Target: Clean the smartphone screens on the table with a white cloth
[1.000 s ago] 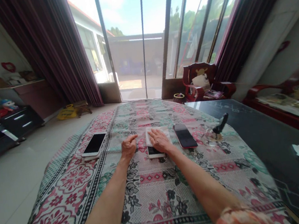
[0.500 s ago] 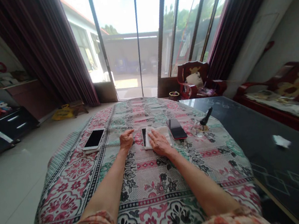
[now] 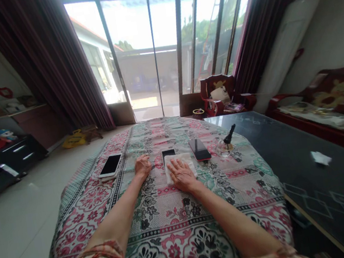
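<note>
My right hand [image 3: 181, 174] lies flat, fingers spread, on a white cloth [image 3: 185, 160] that covers most of a black-screened phone [image 3: 168, 153] in the middle of the patterned tablecloth [image 3: 178, 222]. Only the far end of that phone shows beyond the cloth. My left hand [image 3: 142, 166] rests on the tablecloth just left of the phone, its fingers curled under and holding nothing I can see. A white phone [image 3: 110, 166] lies further left and a red-edged phone [image 3: 199, 149] lies just right of the cloth.
A small glass bottle with a dark spray top [image 3: 226, 143] stands right of the red phone. A dark glass table [image 3: 322, 176] with a crumpled white tissue [image 3: 320, 157] adjoins on the right. Red wooden chairs, a sofa and glass doors stand beyond.
My right hand has drawn the white cloth toward me along the middle phone, baring its far end. My left hand has settled lower, beside the phone. The camera has tilted up a little.
</note>
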`<state>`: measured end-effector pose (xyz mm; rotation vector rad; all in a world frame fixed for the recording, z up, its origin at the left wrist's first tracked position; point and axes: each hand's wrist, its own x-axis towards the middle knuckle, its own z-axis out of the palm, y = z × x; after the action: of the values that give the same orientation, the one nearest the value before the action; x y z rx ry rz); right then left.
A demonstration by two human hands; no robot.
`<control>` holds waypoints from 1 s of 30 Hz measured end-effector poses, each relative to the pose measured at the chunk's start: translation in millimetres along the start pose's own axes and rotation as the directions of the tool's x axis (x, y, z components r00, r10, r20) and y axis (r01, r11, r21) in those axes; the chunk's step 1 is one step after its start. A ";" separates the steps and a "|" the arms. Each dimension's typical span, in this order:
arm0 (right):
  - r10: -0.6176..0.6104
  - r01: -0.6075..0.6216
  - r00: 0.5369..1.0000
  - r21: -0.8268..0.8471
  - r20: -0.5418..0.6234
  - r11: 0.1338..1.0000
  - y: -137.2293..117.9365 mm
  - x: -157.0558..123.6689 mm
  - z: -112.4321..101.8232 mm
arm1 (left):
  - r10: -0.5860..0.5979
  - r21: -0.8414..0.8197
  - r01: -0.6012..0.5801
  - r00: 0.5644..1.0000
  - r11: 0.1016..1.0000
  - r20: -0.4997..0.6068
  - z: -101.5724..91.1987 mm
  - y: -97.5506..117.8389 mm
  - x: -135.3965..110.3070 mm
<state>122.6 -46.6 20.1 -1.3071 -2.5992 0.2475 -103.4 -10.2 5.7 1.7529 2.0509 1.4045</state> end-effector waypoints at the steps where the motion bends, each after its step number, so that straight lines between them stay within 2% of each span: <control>1: -0.003 0.003 1.000 0.007 0.006 1.000 -1.1 3.0 0.3 | 0.006 0.029 -0.006 1.000 1.000 -0.008 -2.7 -3.0 -1.9; 9: -0.024 0.016 0.997 0.099 0.074 0.995 -13.6 45.7 -4.8 | 0.014 0.167 -0.011 1.000 0.986 -0.015 -2.9 -16.7 -6.8; 10: -0.019 0.013 0.999 0.123 0.050 0.992 -12.1 49.5 -6.9 | 0.008 0.170 -0.005 1.000 0.985 -0.018 -3.7 -18.0 -5.8; 12: 0.014 -0.002 0.997 0.172 -0.071 0.985 -4.1 53.5 -11.1 | -0.005 0.171 0.009 1.000 0.985 -0.023 -6.0 -18.9 -3.6; 15: 0.175 -0.107 0.938 0.230 -0.300 0.967 17.3 52.9 -15.1 | -0.005 0.159 0.008 1.000 0.987 -0.024 -4.7 -9.6 -1.4; 17: 0.301 -0.216 0.892 0.269 -0.336 0.939 32.4 51.3 -14.8 | 0.023 0.143 -0.021 1.000 0.990 -0.012 3.9 6.2 -1.0; 19: 0.364 -0.276 0.878 0.292 -0.310 0.916 42.8 50.7 -12.5 | 0.079 0.117 -0.083 0.996 0.990 0.037 17.9 26.4 -1.6; 21: 0.366 -0.279 0.885 0.300 -0.289 0.912 46.3 51.3 -9.1 | 0.098 0.122 -0.109 0.991 0.987 0.089 32.7 44.8 -2.9; 24: 0.336 -0.245 0.898 0.311 -0.285 0.918 40.7 52.8 -3.6 | 0.046 0.173 -0.078 0.982 0.982 0.181 45.7 58.6 -4.9; 27: 0.270 -0.179 0.918 0.305 -0.290 0.935 30.8 54.2 2.0 | 0.048 0.198 -0.099 0.968 0.975 0.246 45.0 58.0 -6.4; 30: 0.224 -0.132 0.930 0.302 -0.292 0.944 21.2 56.9 6.8 | 0.037 0.228 -0.097 0.967 0.969 0.253 38.3 55.7 -6.5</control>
<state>104.1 11.4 15.2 -1.3539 -2.0892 0.3794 -37.7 1.1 18.7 1.9911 2.1117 0.9243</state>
